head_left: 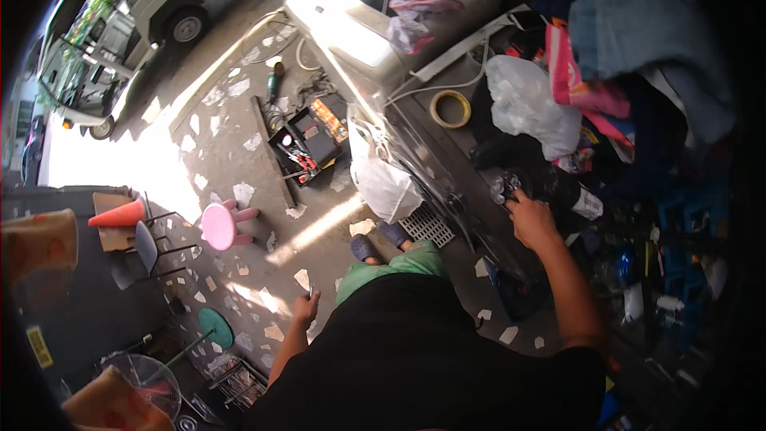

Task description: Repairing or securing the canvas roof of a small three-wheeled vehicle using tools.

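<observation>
My right hand (531,219) reaches onto the dark bench at my right. Its fingers close on a small grey, shiny, crumpled-looking thing (503,186), whose kind I cannot make out. Just beyond it sit a white plastic bag (531,104), a dark bottle-like thing with a white label (588,205) and a roll of tan tape (450,109). My left hand (306,306) hangs low beside my body, fingers curled. A small pale tip shows at those fingers, too small to name.
Ahead stand a white washing-machine-like tub (351,20) with cloth on it and a white sack (383,183). An open toolbox (323,148) lies on the floor. To the left are a pink stool (219,227), an orange cone (120,214) and a fan (144,383). Clothes (638,32) pile at right.
</observation>
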A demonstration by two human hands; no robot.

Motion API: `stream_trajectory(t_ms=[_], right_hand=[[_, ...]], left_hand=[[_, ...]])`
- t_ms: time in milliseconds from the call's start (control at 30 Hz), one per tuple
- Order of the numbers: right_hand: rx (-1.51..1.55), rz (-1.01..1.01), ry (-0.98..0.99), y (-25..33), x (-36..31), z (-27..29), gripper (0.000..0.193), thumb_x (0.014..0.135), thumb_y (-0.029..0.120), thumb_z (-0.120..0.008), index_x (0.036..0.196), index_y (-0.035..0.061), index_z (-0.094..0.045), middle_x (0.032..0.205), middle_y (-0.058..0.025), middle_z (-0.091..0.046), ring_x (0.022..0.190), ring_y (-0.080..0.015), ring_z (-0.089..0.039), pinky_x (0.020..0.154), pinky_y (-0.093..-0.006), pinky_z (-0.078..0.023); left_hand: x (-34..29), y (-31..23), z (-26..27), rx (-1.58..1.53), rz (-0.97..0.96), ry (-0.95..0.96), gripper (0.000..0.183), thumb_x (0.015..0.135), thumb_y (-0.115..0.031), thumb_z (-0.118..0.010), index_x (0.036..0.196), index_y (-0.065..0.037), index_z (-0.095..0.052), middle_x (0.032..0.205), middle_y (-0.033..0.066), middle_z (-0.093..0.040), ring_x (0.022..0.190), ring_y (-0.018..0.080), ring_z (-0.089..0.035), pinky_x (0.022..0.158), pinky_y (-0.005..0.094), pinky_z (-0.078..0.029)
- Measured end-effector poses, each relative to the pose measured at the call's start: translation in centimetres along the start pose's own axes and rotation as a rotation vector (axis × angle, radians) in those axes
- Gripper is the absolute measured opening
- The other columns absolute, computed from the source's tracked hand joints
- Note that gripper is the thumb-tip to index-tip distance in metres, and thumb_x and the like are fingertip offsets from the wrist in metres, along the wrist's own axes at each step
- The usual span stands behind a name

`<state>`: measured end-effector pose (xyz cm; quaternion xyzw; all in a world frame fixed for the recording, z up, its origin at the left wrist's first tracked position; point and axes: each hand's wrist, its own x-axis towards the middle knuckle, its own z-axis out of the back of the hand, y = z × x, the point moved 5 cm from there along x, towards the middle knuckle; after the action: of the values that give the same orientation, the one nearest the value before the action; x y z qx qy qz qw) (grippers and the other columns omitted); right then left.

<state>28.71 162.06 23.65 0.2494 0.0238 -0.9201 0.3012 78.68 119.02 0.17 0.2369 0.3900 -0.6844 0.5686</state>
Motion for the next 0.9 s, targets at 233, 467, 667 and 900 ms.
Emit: stream_trajectory(t_ms=[233,467,667,900], right_hand=[[-0.043,-0.066,-0.052,-0.7,-0.4,-0.6,0.018,0.083,0.010,-0.070,0.101,0.0078,-0.069,0.111,-0.0111,-0.064,0.095,-0.0370,-0.067,0.082,-0.0482,-0.053],[0.038,-0.027,-0.109,-0.9,0.2,-0.6,0.018,0.082,0.006,-0.069,0.100,0.0072,-0.068,0.113,-0.0121,-0.063,0.097,-0.0399,-0.065,0.084,-0.0502,-0.052],[0.051,-0.014,-0.091,-1.7,0.3,-1.3,0.017,0.081,0.005,-0.069,0.097,0.0059,-0.069,0.114,-0.0126,-0.063,0.099,-0.0401,-0.065,0.085,-0.0493,-0.052],[0.114,0.036,-0.096,-2.4,0.3,-1.6,0.014,0.081,0.002,-0.068,0.095,0.0029,-0.070,0.114,-0.0140,-0.063,0.101,-0.0387,-0.065,0.087,-0.0474,-0.052]], left_hand=[[-2.2,-5.9,0.0,0.094,-0.127,-0.040,0.057,0.091,-0.050,-0.062,0.097,0.007,-0.070,0.089,0.0294,-0.069,0.090,0.0420,-0.069,0.079,0.0468,-0.051],[-3.3,-6.3,-0.5,0.031,-0.096,-0.018,0.057,0.091,-0.051,-0.061,0.100,0.004,-0.071,0.097,0.0293,-0.069,0.098,0.0433,-0.067,0.085,0.0471,-0.050],[-3.4,-4.5,-1.6,0.043,-0.069,0.004,0.059,0.091,-0.053,-0.060,0.103,0.003,-0.072,0.099,0.0290,-0.069,0.099,0.0437,-0.066,0.086,0.0474,-0.050],[-3.2,-3.0,-1.9,0.046,-0.051,-0.022,0.060,0.090,-0.055,-0.060,0.102,0.003,-0.072,0.100,0.0293,-0.069,0.100,0.0439,-0.066,0.087,0.0472,-0.051]])
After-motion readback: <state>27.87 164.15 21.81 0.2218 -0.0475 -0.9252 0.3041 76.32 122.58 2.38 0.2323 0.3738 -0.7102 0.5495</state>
